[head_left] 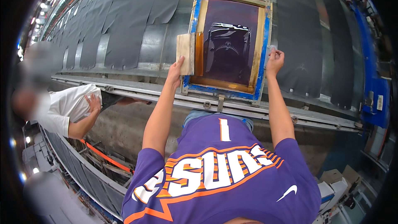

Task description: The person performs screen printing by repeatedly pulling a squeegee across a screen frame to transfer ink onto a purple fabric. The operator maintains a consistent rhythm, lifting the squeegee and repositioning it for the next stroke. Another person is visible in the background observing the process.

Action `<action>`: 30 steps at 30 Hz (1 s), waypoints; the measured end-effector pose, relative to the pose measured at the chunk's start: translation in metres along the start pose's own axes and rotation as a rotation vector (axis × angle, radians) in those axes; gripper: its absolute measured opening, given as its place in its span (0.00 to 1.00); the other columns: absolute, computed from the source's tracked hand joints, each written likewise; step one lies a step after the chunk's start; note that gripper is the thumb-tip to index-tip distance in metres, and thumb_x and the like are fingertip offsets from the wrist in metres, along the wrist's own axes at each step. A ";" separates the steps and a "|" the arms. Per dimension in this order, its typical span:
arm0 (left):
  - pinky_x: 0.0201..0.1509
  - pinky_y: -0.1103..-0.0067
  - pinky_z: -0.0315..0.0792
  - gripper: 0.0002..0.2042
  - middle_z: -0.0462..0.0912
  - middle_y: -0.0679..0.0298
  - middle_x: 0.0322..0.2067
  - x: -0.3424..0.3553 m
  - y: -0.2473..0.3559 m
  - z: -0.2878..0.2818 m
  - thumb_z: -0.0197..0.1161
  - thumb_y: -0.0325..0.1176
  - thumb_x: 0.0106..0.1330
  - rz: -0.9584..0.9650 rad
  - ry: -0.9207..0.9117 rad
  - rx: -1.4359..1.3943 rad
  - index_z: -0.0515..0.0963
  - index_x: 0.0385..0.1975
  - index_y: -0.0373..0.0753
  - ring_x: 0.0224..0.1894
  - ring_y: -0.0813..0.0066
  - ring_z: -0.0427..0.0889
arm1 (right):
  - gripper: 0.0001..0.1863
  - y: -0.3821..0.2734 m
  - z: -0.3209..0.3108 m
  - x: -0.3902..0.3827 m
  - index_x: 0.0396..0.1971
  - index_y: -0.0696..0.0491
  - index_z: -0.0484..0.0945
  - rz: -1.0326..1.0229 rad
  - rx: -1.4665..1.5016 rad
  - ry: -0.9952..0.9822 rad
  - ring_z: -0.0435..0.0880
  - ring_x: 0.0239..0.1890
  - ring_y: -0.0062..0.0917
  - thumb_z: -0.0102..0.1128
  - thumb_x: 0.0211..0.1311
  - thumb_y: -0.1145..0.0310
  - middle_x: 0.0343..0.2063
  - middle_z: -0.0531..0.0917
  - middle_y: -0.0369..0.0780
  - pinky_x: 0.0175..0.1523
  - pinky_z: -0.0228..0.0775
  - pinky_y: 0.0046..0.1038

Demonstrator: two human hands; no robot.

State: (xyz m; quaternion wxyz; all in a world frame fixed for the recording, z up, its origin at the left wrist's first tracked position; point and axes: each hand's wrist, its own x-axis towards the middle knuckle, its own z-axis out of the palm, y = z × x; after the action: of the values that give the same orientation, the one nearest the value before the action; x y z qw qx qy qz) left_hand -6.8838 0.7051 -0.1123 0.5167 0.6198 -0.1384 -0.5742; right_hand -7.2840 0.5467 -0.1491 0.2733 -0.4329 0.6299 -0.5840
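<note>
A screen printing frame (268, 25) with blue-edged sides lies on the long table in front of me. Its dark mesh (234, 10) carries a glossy patch with a faint arched design. My left hand (175, 71) grips the pale wooden handle of a squeegee (185, 52) at the frame's left side. The squeegee's amber blade (199, 54) stands inside the frame along its left wall. Beside the frame's right edge is my right hand (275, 61), its fingers closed in a pinch. Something small and whitish shows at those fingertips, too small to name.
Dark fabric pieces (128, 29) lie across the table (155, 43) on both sides of the frame. A metal rail (155, 96) runs along the near edge. At the left stands a person in a white shirt (78, 103). Blue machinery (376, 99) stands right, cardboard boxes (335, 178) lower right.
</note>
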 end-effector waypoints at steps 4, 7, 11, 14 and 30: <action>0.51 0.72 0.80 0.27 0.85 0.56 0.48 -0.005 -0.002 -0.008 0.63 0.49 0.73 0.015 -0.062 -0.025 0.75 0.56 0.28 0.48 0.69 0.85 | 0.14 -0.009 0.002 -0.010 0.38 0.56 0.75 0.036 -0.034 0.007 0.80 0.27 0.22 0.66 0.68 0.60 0.24 0.81 0.38 0.37 0.73 0.28; 0.50 0.71 0.80 0.26 0.85 0.56 0.47 -0.011 0.007 0.004 0.63 0.49 0.73 0.068 -0.041 -0.083 0.76 0.56 0.28 0.47 0.68 0.86 | 0.15 -0.010 0.014 -0.010 0.43 0.55 0.76 -0.039 -0.009 0.066 0.84 0.35 0.27 0.66 0.68 0.59 0.29 0.83 0.41 0.43 0.75 0.31; 0.51 0.72 0.80 0.26 0.85 0.56 0.48 -0.024 0.003 -0.009 0.63 0.48 0.73 0.054 0.009 -0.065 0.76 0.55 0.28 0.47 0.68 0.86 | 0.19 -0.032 0.012 -0.031 0.49 0.56 0.75 0.084 -0.004 0.028 0.87 0.44 0.35 0.65 0.69 0.58 0.40 0.87 0.48 0.51 0.75 0.35; 0.51 0.73 0.78 0.25 0.84 0.57 0.47 -0.019 0.008 -0.002 0.63 0.48 0.73 0.119 0.040 -0.006 0.77 0.53 0.28 0.46 0.69 0.85 | 0.24 -0.046 0.015 -0.023 0.54 0.56 0.74 0.049 0.012 0.058 0.87 0.47 0.39 0.65 0.68 0.55 0.42 0.87 0.51 0.53 0.76 0.37; 0.44 0.61 0.76 0.18 0.85 0.42 0.36 -0.071 0.015 0.024 0.67 0.39 0.63 0.725 0.213 0.948 0.81 0.46 0.32 0.39 0.44 0.85 | 0.32 -0.026 -0.074 -0.049 0.65 0.60 0.70 -0.176 -0.347 -0.115 0.79 0.37 0.28 0.67 0.66 0.61 0.37 0.81 0.43 0.45 0.74 0.34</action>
State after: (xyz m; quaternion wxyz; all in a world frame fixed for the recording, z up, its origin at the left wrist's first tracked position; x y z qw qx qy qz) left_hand -6.9198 0.7413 -0.0550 0.3577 0.7499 -0.5291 -0.1723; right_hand -7.3175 0.6273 -0.1190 0.1777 -0.5596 0.6642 -0.4627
